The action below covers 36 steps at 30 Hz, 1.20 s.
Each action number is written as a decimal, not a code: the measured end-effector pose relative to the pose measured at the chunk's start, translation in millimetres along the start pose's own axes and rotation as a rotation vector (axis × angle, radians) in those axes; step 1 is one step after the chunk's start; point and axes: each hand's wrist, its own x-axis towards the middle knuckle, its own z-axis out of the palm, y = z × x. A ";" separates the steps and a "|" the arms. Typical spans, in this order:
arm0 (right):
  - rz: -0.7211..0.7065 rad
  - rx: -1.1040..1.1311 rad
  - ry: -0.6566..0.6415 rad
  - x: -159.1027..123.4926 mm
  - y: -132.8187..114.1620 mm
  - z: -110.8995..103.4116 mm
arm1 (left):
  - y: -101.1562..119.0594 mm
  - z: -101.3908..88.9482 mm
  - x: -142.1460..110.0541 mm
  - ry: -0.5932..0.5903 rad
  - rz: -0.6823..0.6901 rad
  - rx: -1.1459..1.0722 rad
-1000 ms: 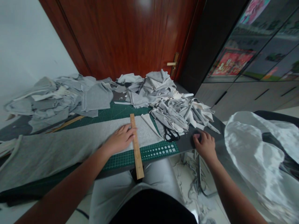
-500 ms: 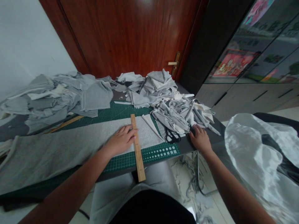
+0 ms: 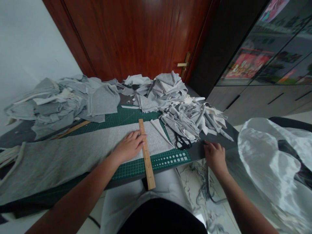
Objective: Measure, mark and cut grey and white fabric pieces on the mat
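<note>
A long strip of light grey fabric lies across the green cutting mat. Its right end has a narrow edge folded back. Across the strip sits a wooden ruler, its near end overhanging the table edge. My left hand rests flat on fabric and ruler, fingers spread, pressing the ruler down. At the table's front edge, right of the mat, my right hand has its fingers curled together. Something small and dark shows at its fingertips, too hidden to name. Black-handled scissors lie between the fabric and that hand.
Grey fabric pieces are heaped at the back left and back right. Another wooden strip lies behind the fabric. A translucent white plastic bag stands at the right. Fabric scraps litter the floor under the table.
My right hand has drawn back from the fabric heap toward the table's front edge and a little right. My left hand and the ruler keep their place on the fabric.
</note>
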 end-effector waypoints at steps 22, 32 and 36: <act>-0.148 0.868 -0.605 2.1 -150.4 -30.7 | 6.4 -9.6 -1.2 -0.069 -0.035 0.008; -0.412 0.515 -0.625 41.9 -222.9 7.7 | 4.1 -15.9 -3.0 -0.136 -0.030 -0.056; -0.534 0.514 -0.689 42.7 -226.9 10.0 | 4.7 -16.3 -2.9 -0.143 -0.032 -0.055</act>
